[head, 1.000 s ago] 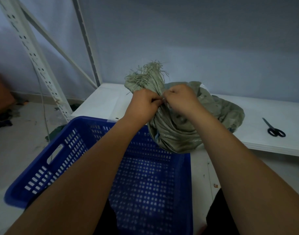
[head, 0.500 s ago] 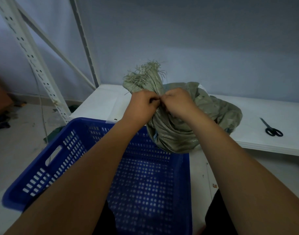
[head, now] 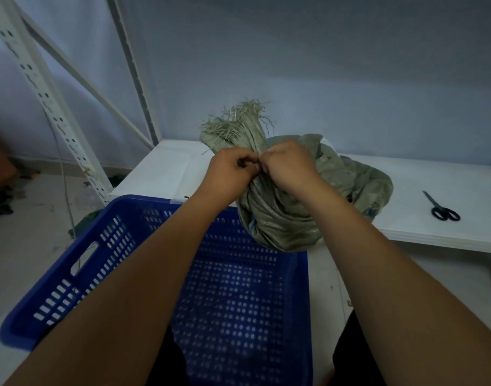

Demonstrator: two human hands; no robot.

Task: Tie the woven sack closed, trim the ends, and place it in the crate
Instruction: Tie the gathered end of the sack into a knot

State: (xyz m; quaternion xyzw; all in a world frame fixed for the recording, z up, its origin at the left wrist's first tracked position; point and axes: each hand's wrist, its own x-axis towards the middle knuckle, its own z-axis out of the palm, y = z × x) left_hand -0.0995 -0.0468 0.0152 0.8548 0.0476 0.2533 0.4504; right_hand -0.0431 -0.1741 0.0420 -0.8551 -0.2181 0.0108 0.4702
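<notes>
The blue crate [head: 99, 246] sits on the floor right in front of me, its near side by my knees. Its perforated bottom shows between my forearms, which cross above it. The woven sack [head: 280, 218] is not in it: the sack rests on the front edge of the white worktop [head: 433, 174], and its lower bulge hangs over the crate's far rim. I cannot see what the sack holds. The grey-green cloth is crumpled and gathered, and only a bit of something bluish shows in a low fold.

My left hand [head: 233, 169] and right hand [head: 289, 165] meet at the sack's gathered neck, knuckle to knuckle. The fingers [head: 245, 162] of both are curled tight and pinch the bunched cloth between them. Whether a string runs through my grip I cannot tell, as my own hands cover the spot. Above them the frayed top [head: 238, 121] of the sack stands upright, with loose strands fanning out.

A pair of black-handled scissors [head: 443, 208] lies flat on the worktop well to my right, apart from the sack, with its blades closed. To my left a white perforated rack upright [head: 44, 90] leans across the view with diagonal braces behind it. A thin cord hangs beside it down to the floor [head: 24, 240]. Some dark scraps lie on the floor at the far left. A pale blue wall backs the worktop.
</notes>
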